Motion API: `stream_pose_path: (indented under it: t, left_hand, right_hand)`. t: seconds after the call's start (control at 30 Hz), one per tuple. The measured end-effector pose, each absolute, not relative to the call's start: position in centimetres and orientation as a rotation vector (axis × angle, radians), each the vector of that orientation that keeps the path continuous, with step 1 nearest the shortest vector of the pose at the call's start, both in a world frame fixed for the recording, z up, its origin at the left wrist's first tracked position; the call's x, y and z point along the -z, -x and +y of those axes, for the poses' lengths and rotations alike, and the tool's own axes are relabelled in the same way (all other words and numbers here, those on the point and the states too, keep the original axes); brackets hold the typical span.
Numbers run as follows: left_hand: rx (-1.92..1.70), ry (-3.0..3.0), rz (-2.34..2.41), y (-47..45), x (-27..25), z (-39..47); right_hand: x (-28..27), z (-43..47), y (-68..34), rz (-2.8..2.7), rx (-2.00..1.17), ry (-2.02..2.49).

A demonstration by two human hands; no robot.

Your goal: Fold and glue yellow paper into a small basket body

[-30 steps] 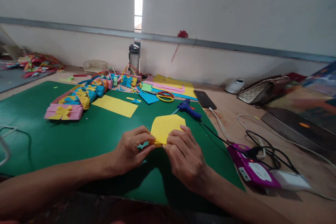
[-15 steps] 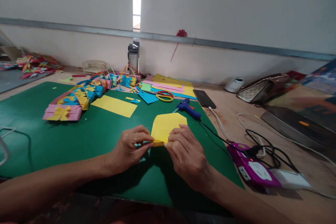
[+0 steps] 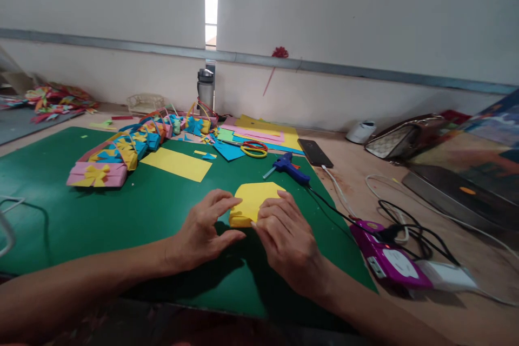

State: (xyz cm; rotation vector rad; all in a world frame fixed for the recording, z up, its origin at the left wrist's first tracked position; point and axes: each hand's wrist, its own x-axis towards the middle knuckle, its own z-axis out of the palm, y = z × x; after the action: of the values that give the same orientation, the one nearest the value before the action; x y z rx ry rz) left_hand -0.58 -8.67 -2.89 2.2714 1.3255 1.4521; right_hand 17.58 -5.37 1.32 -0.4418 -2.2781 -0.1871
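A yellow sheet of paper [image 3: 252, 197] is rolled or folded along its near edge, with its far corners cut at a slant. My right hand [image 3: 287, 238] grips its near right part, thumb at the fold and fingers bent over the top. At the left end, my left hand [image 3: 208, 230] has thumb and fingers apart, the fingertips by the paper's left edge. Beyond the paper lies a blue glue gun [image 3: 290, 168] with a clear glue stick at one end. Scissors with red and yellow handles [image 3: 254, 149] rest farther back.
On the left of the green mat [image 3: 154, 216] stands a row of small paper baskets [image 3: 97, 174] with bows. A flat yellow paper [image 3: 178, 164] lies beside them. Coloured sheets [image 3: 263, 130], a bottle [image 3: 206, 89] and a phone [image 3: 315, 153] are farther back. Cables run to a purple power strip [image 3: 391, 257] at right.
The paper's near edge has been turned over further, so the flat part looks shorter and the fold thicker. My left thumb and fingers have spread from their pinch on it.
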Motion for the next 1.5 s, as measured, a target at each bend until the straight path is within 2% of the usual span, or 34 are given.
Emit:
stream_pose_path:
  t: [0.43, 1.1, 1.5]
  left_hand:
    - [-1.554, -2.039, 0.886, 0.0, 2.1, -8.9]
    - [-1.529, -2.321, 0.906, 0.7, 2.1, -8.8]
    - [-1.548, -2.479, 0.823, 0.5, 1.8, -8.9]
  right_hand:
    - [-1.3, -5.3, -17.5, -2.096, -0.241, 0.365]
    - [-1.8, -4.8, -18.2, -2.275, -0.233, 0.564]
    - [-2.4, -4.7, -18.3, -2.386, -0.329, 0.48]
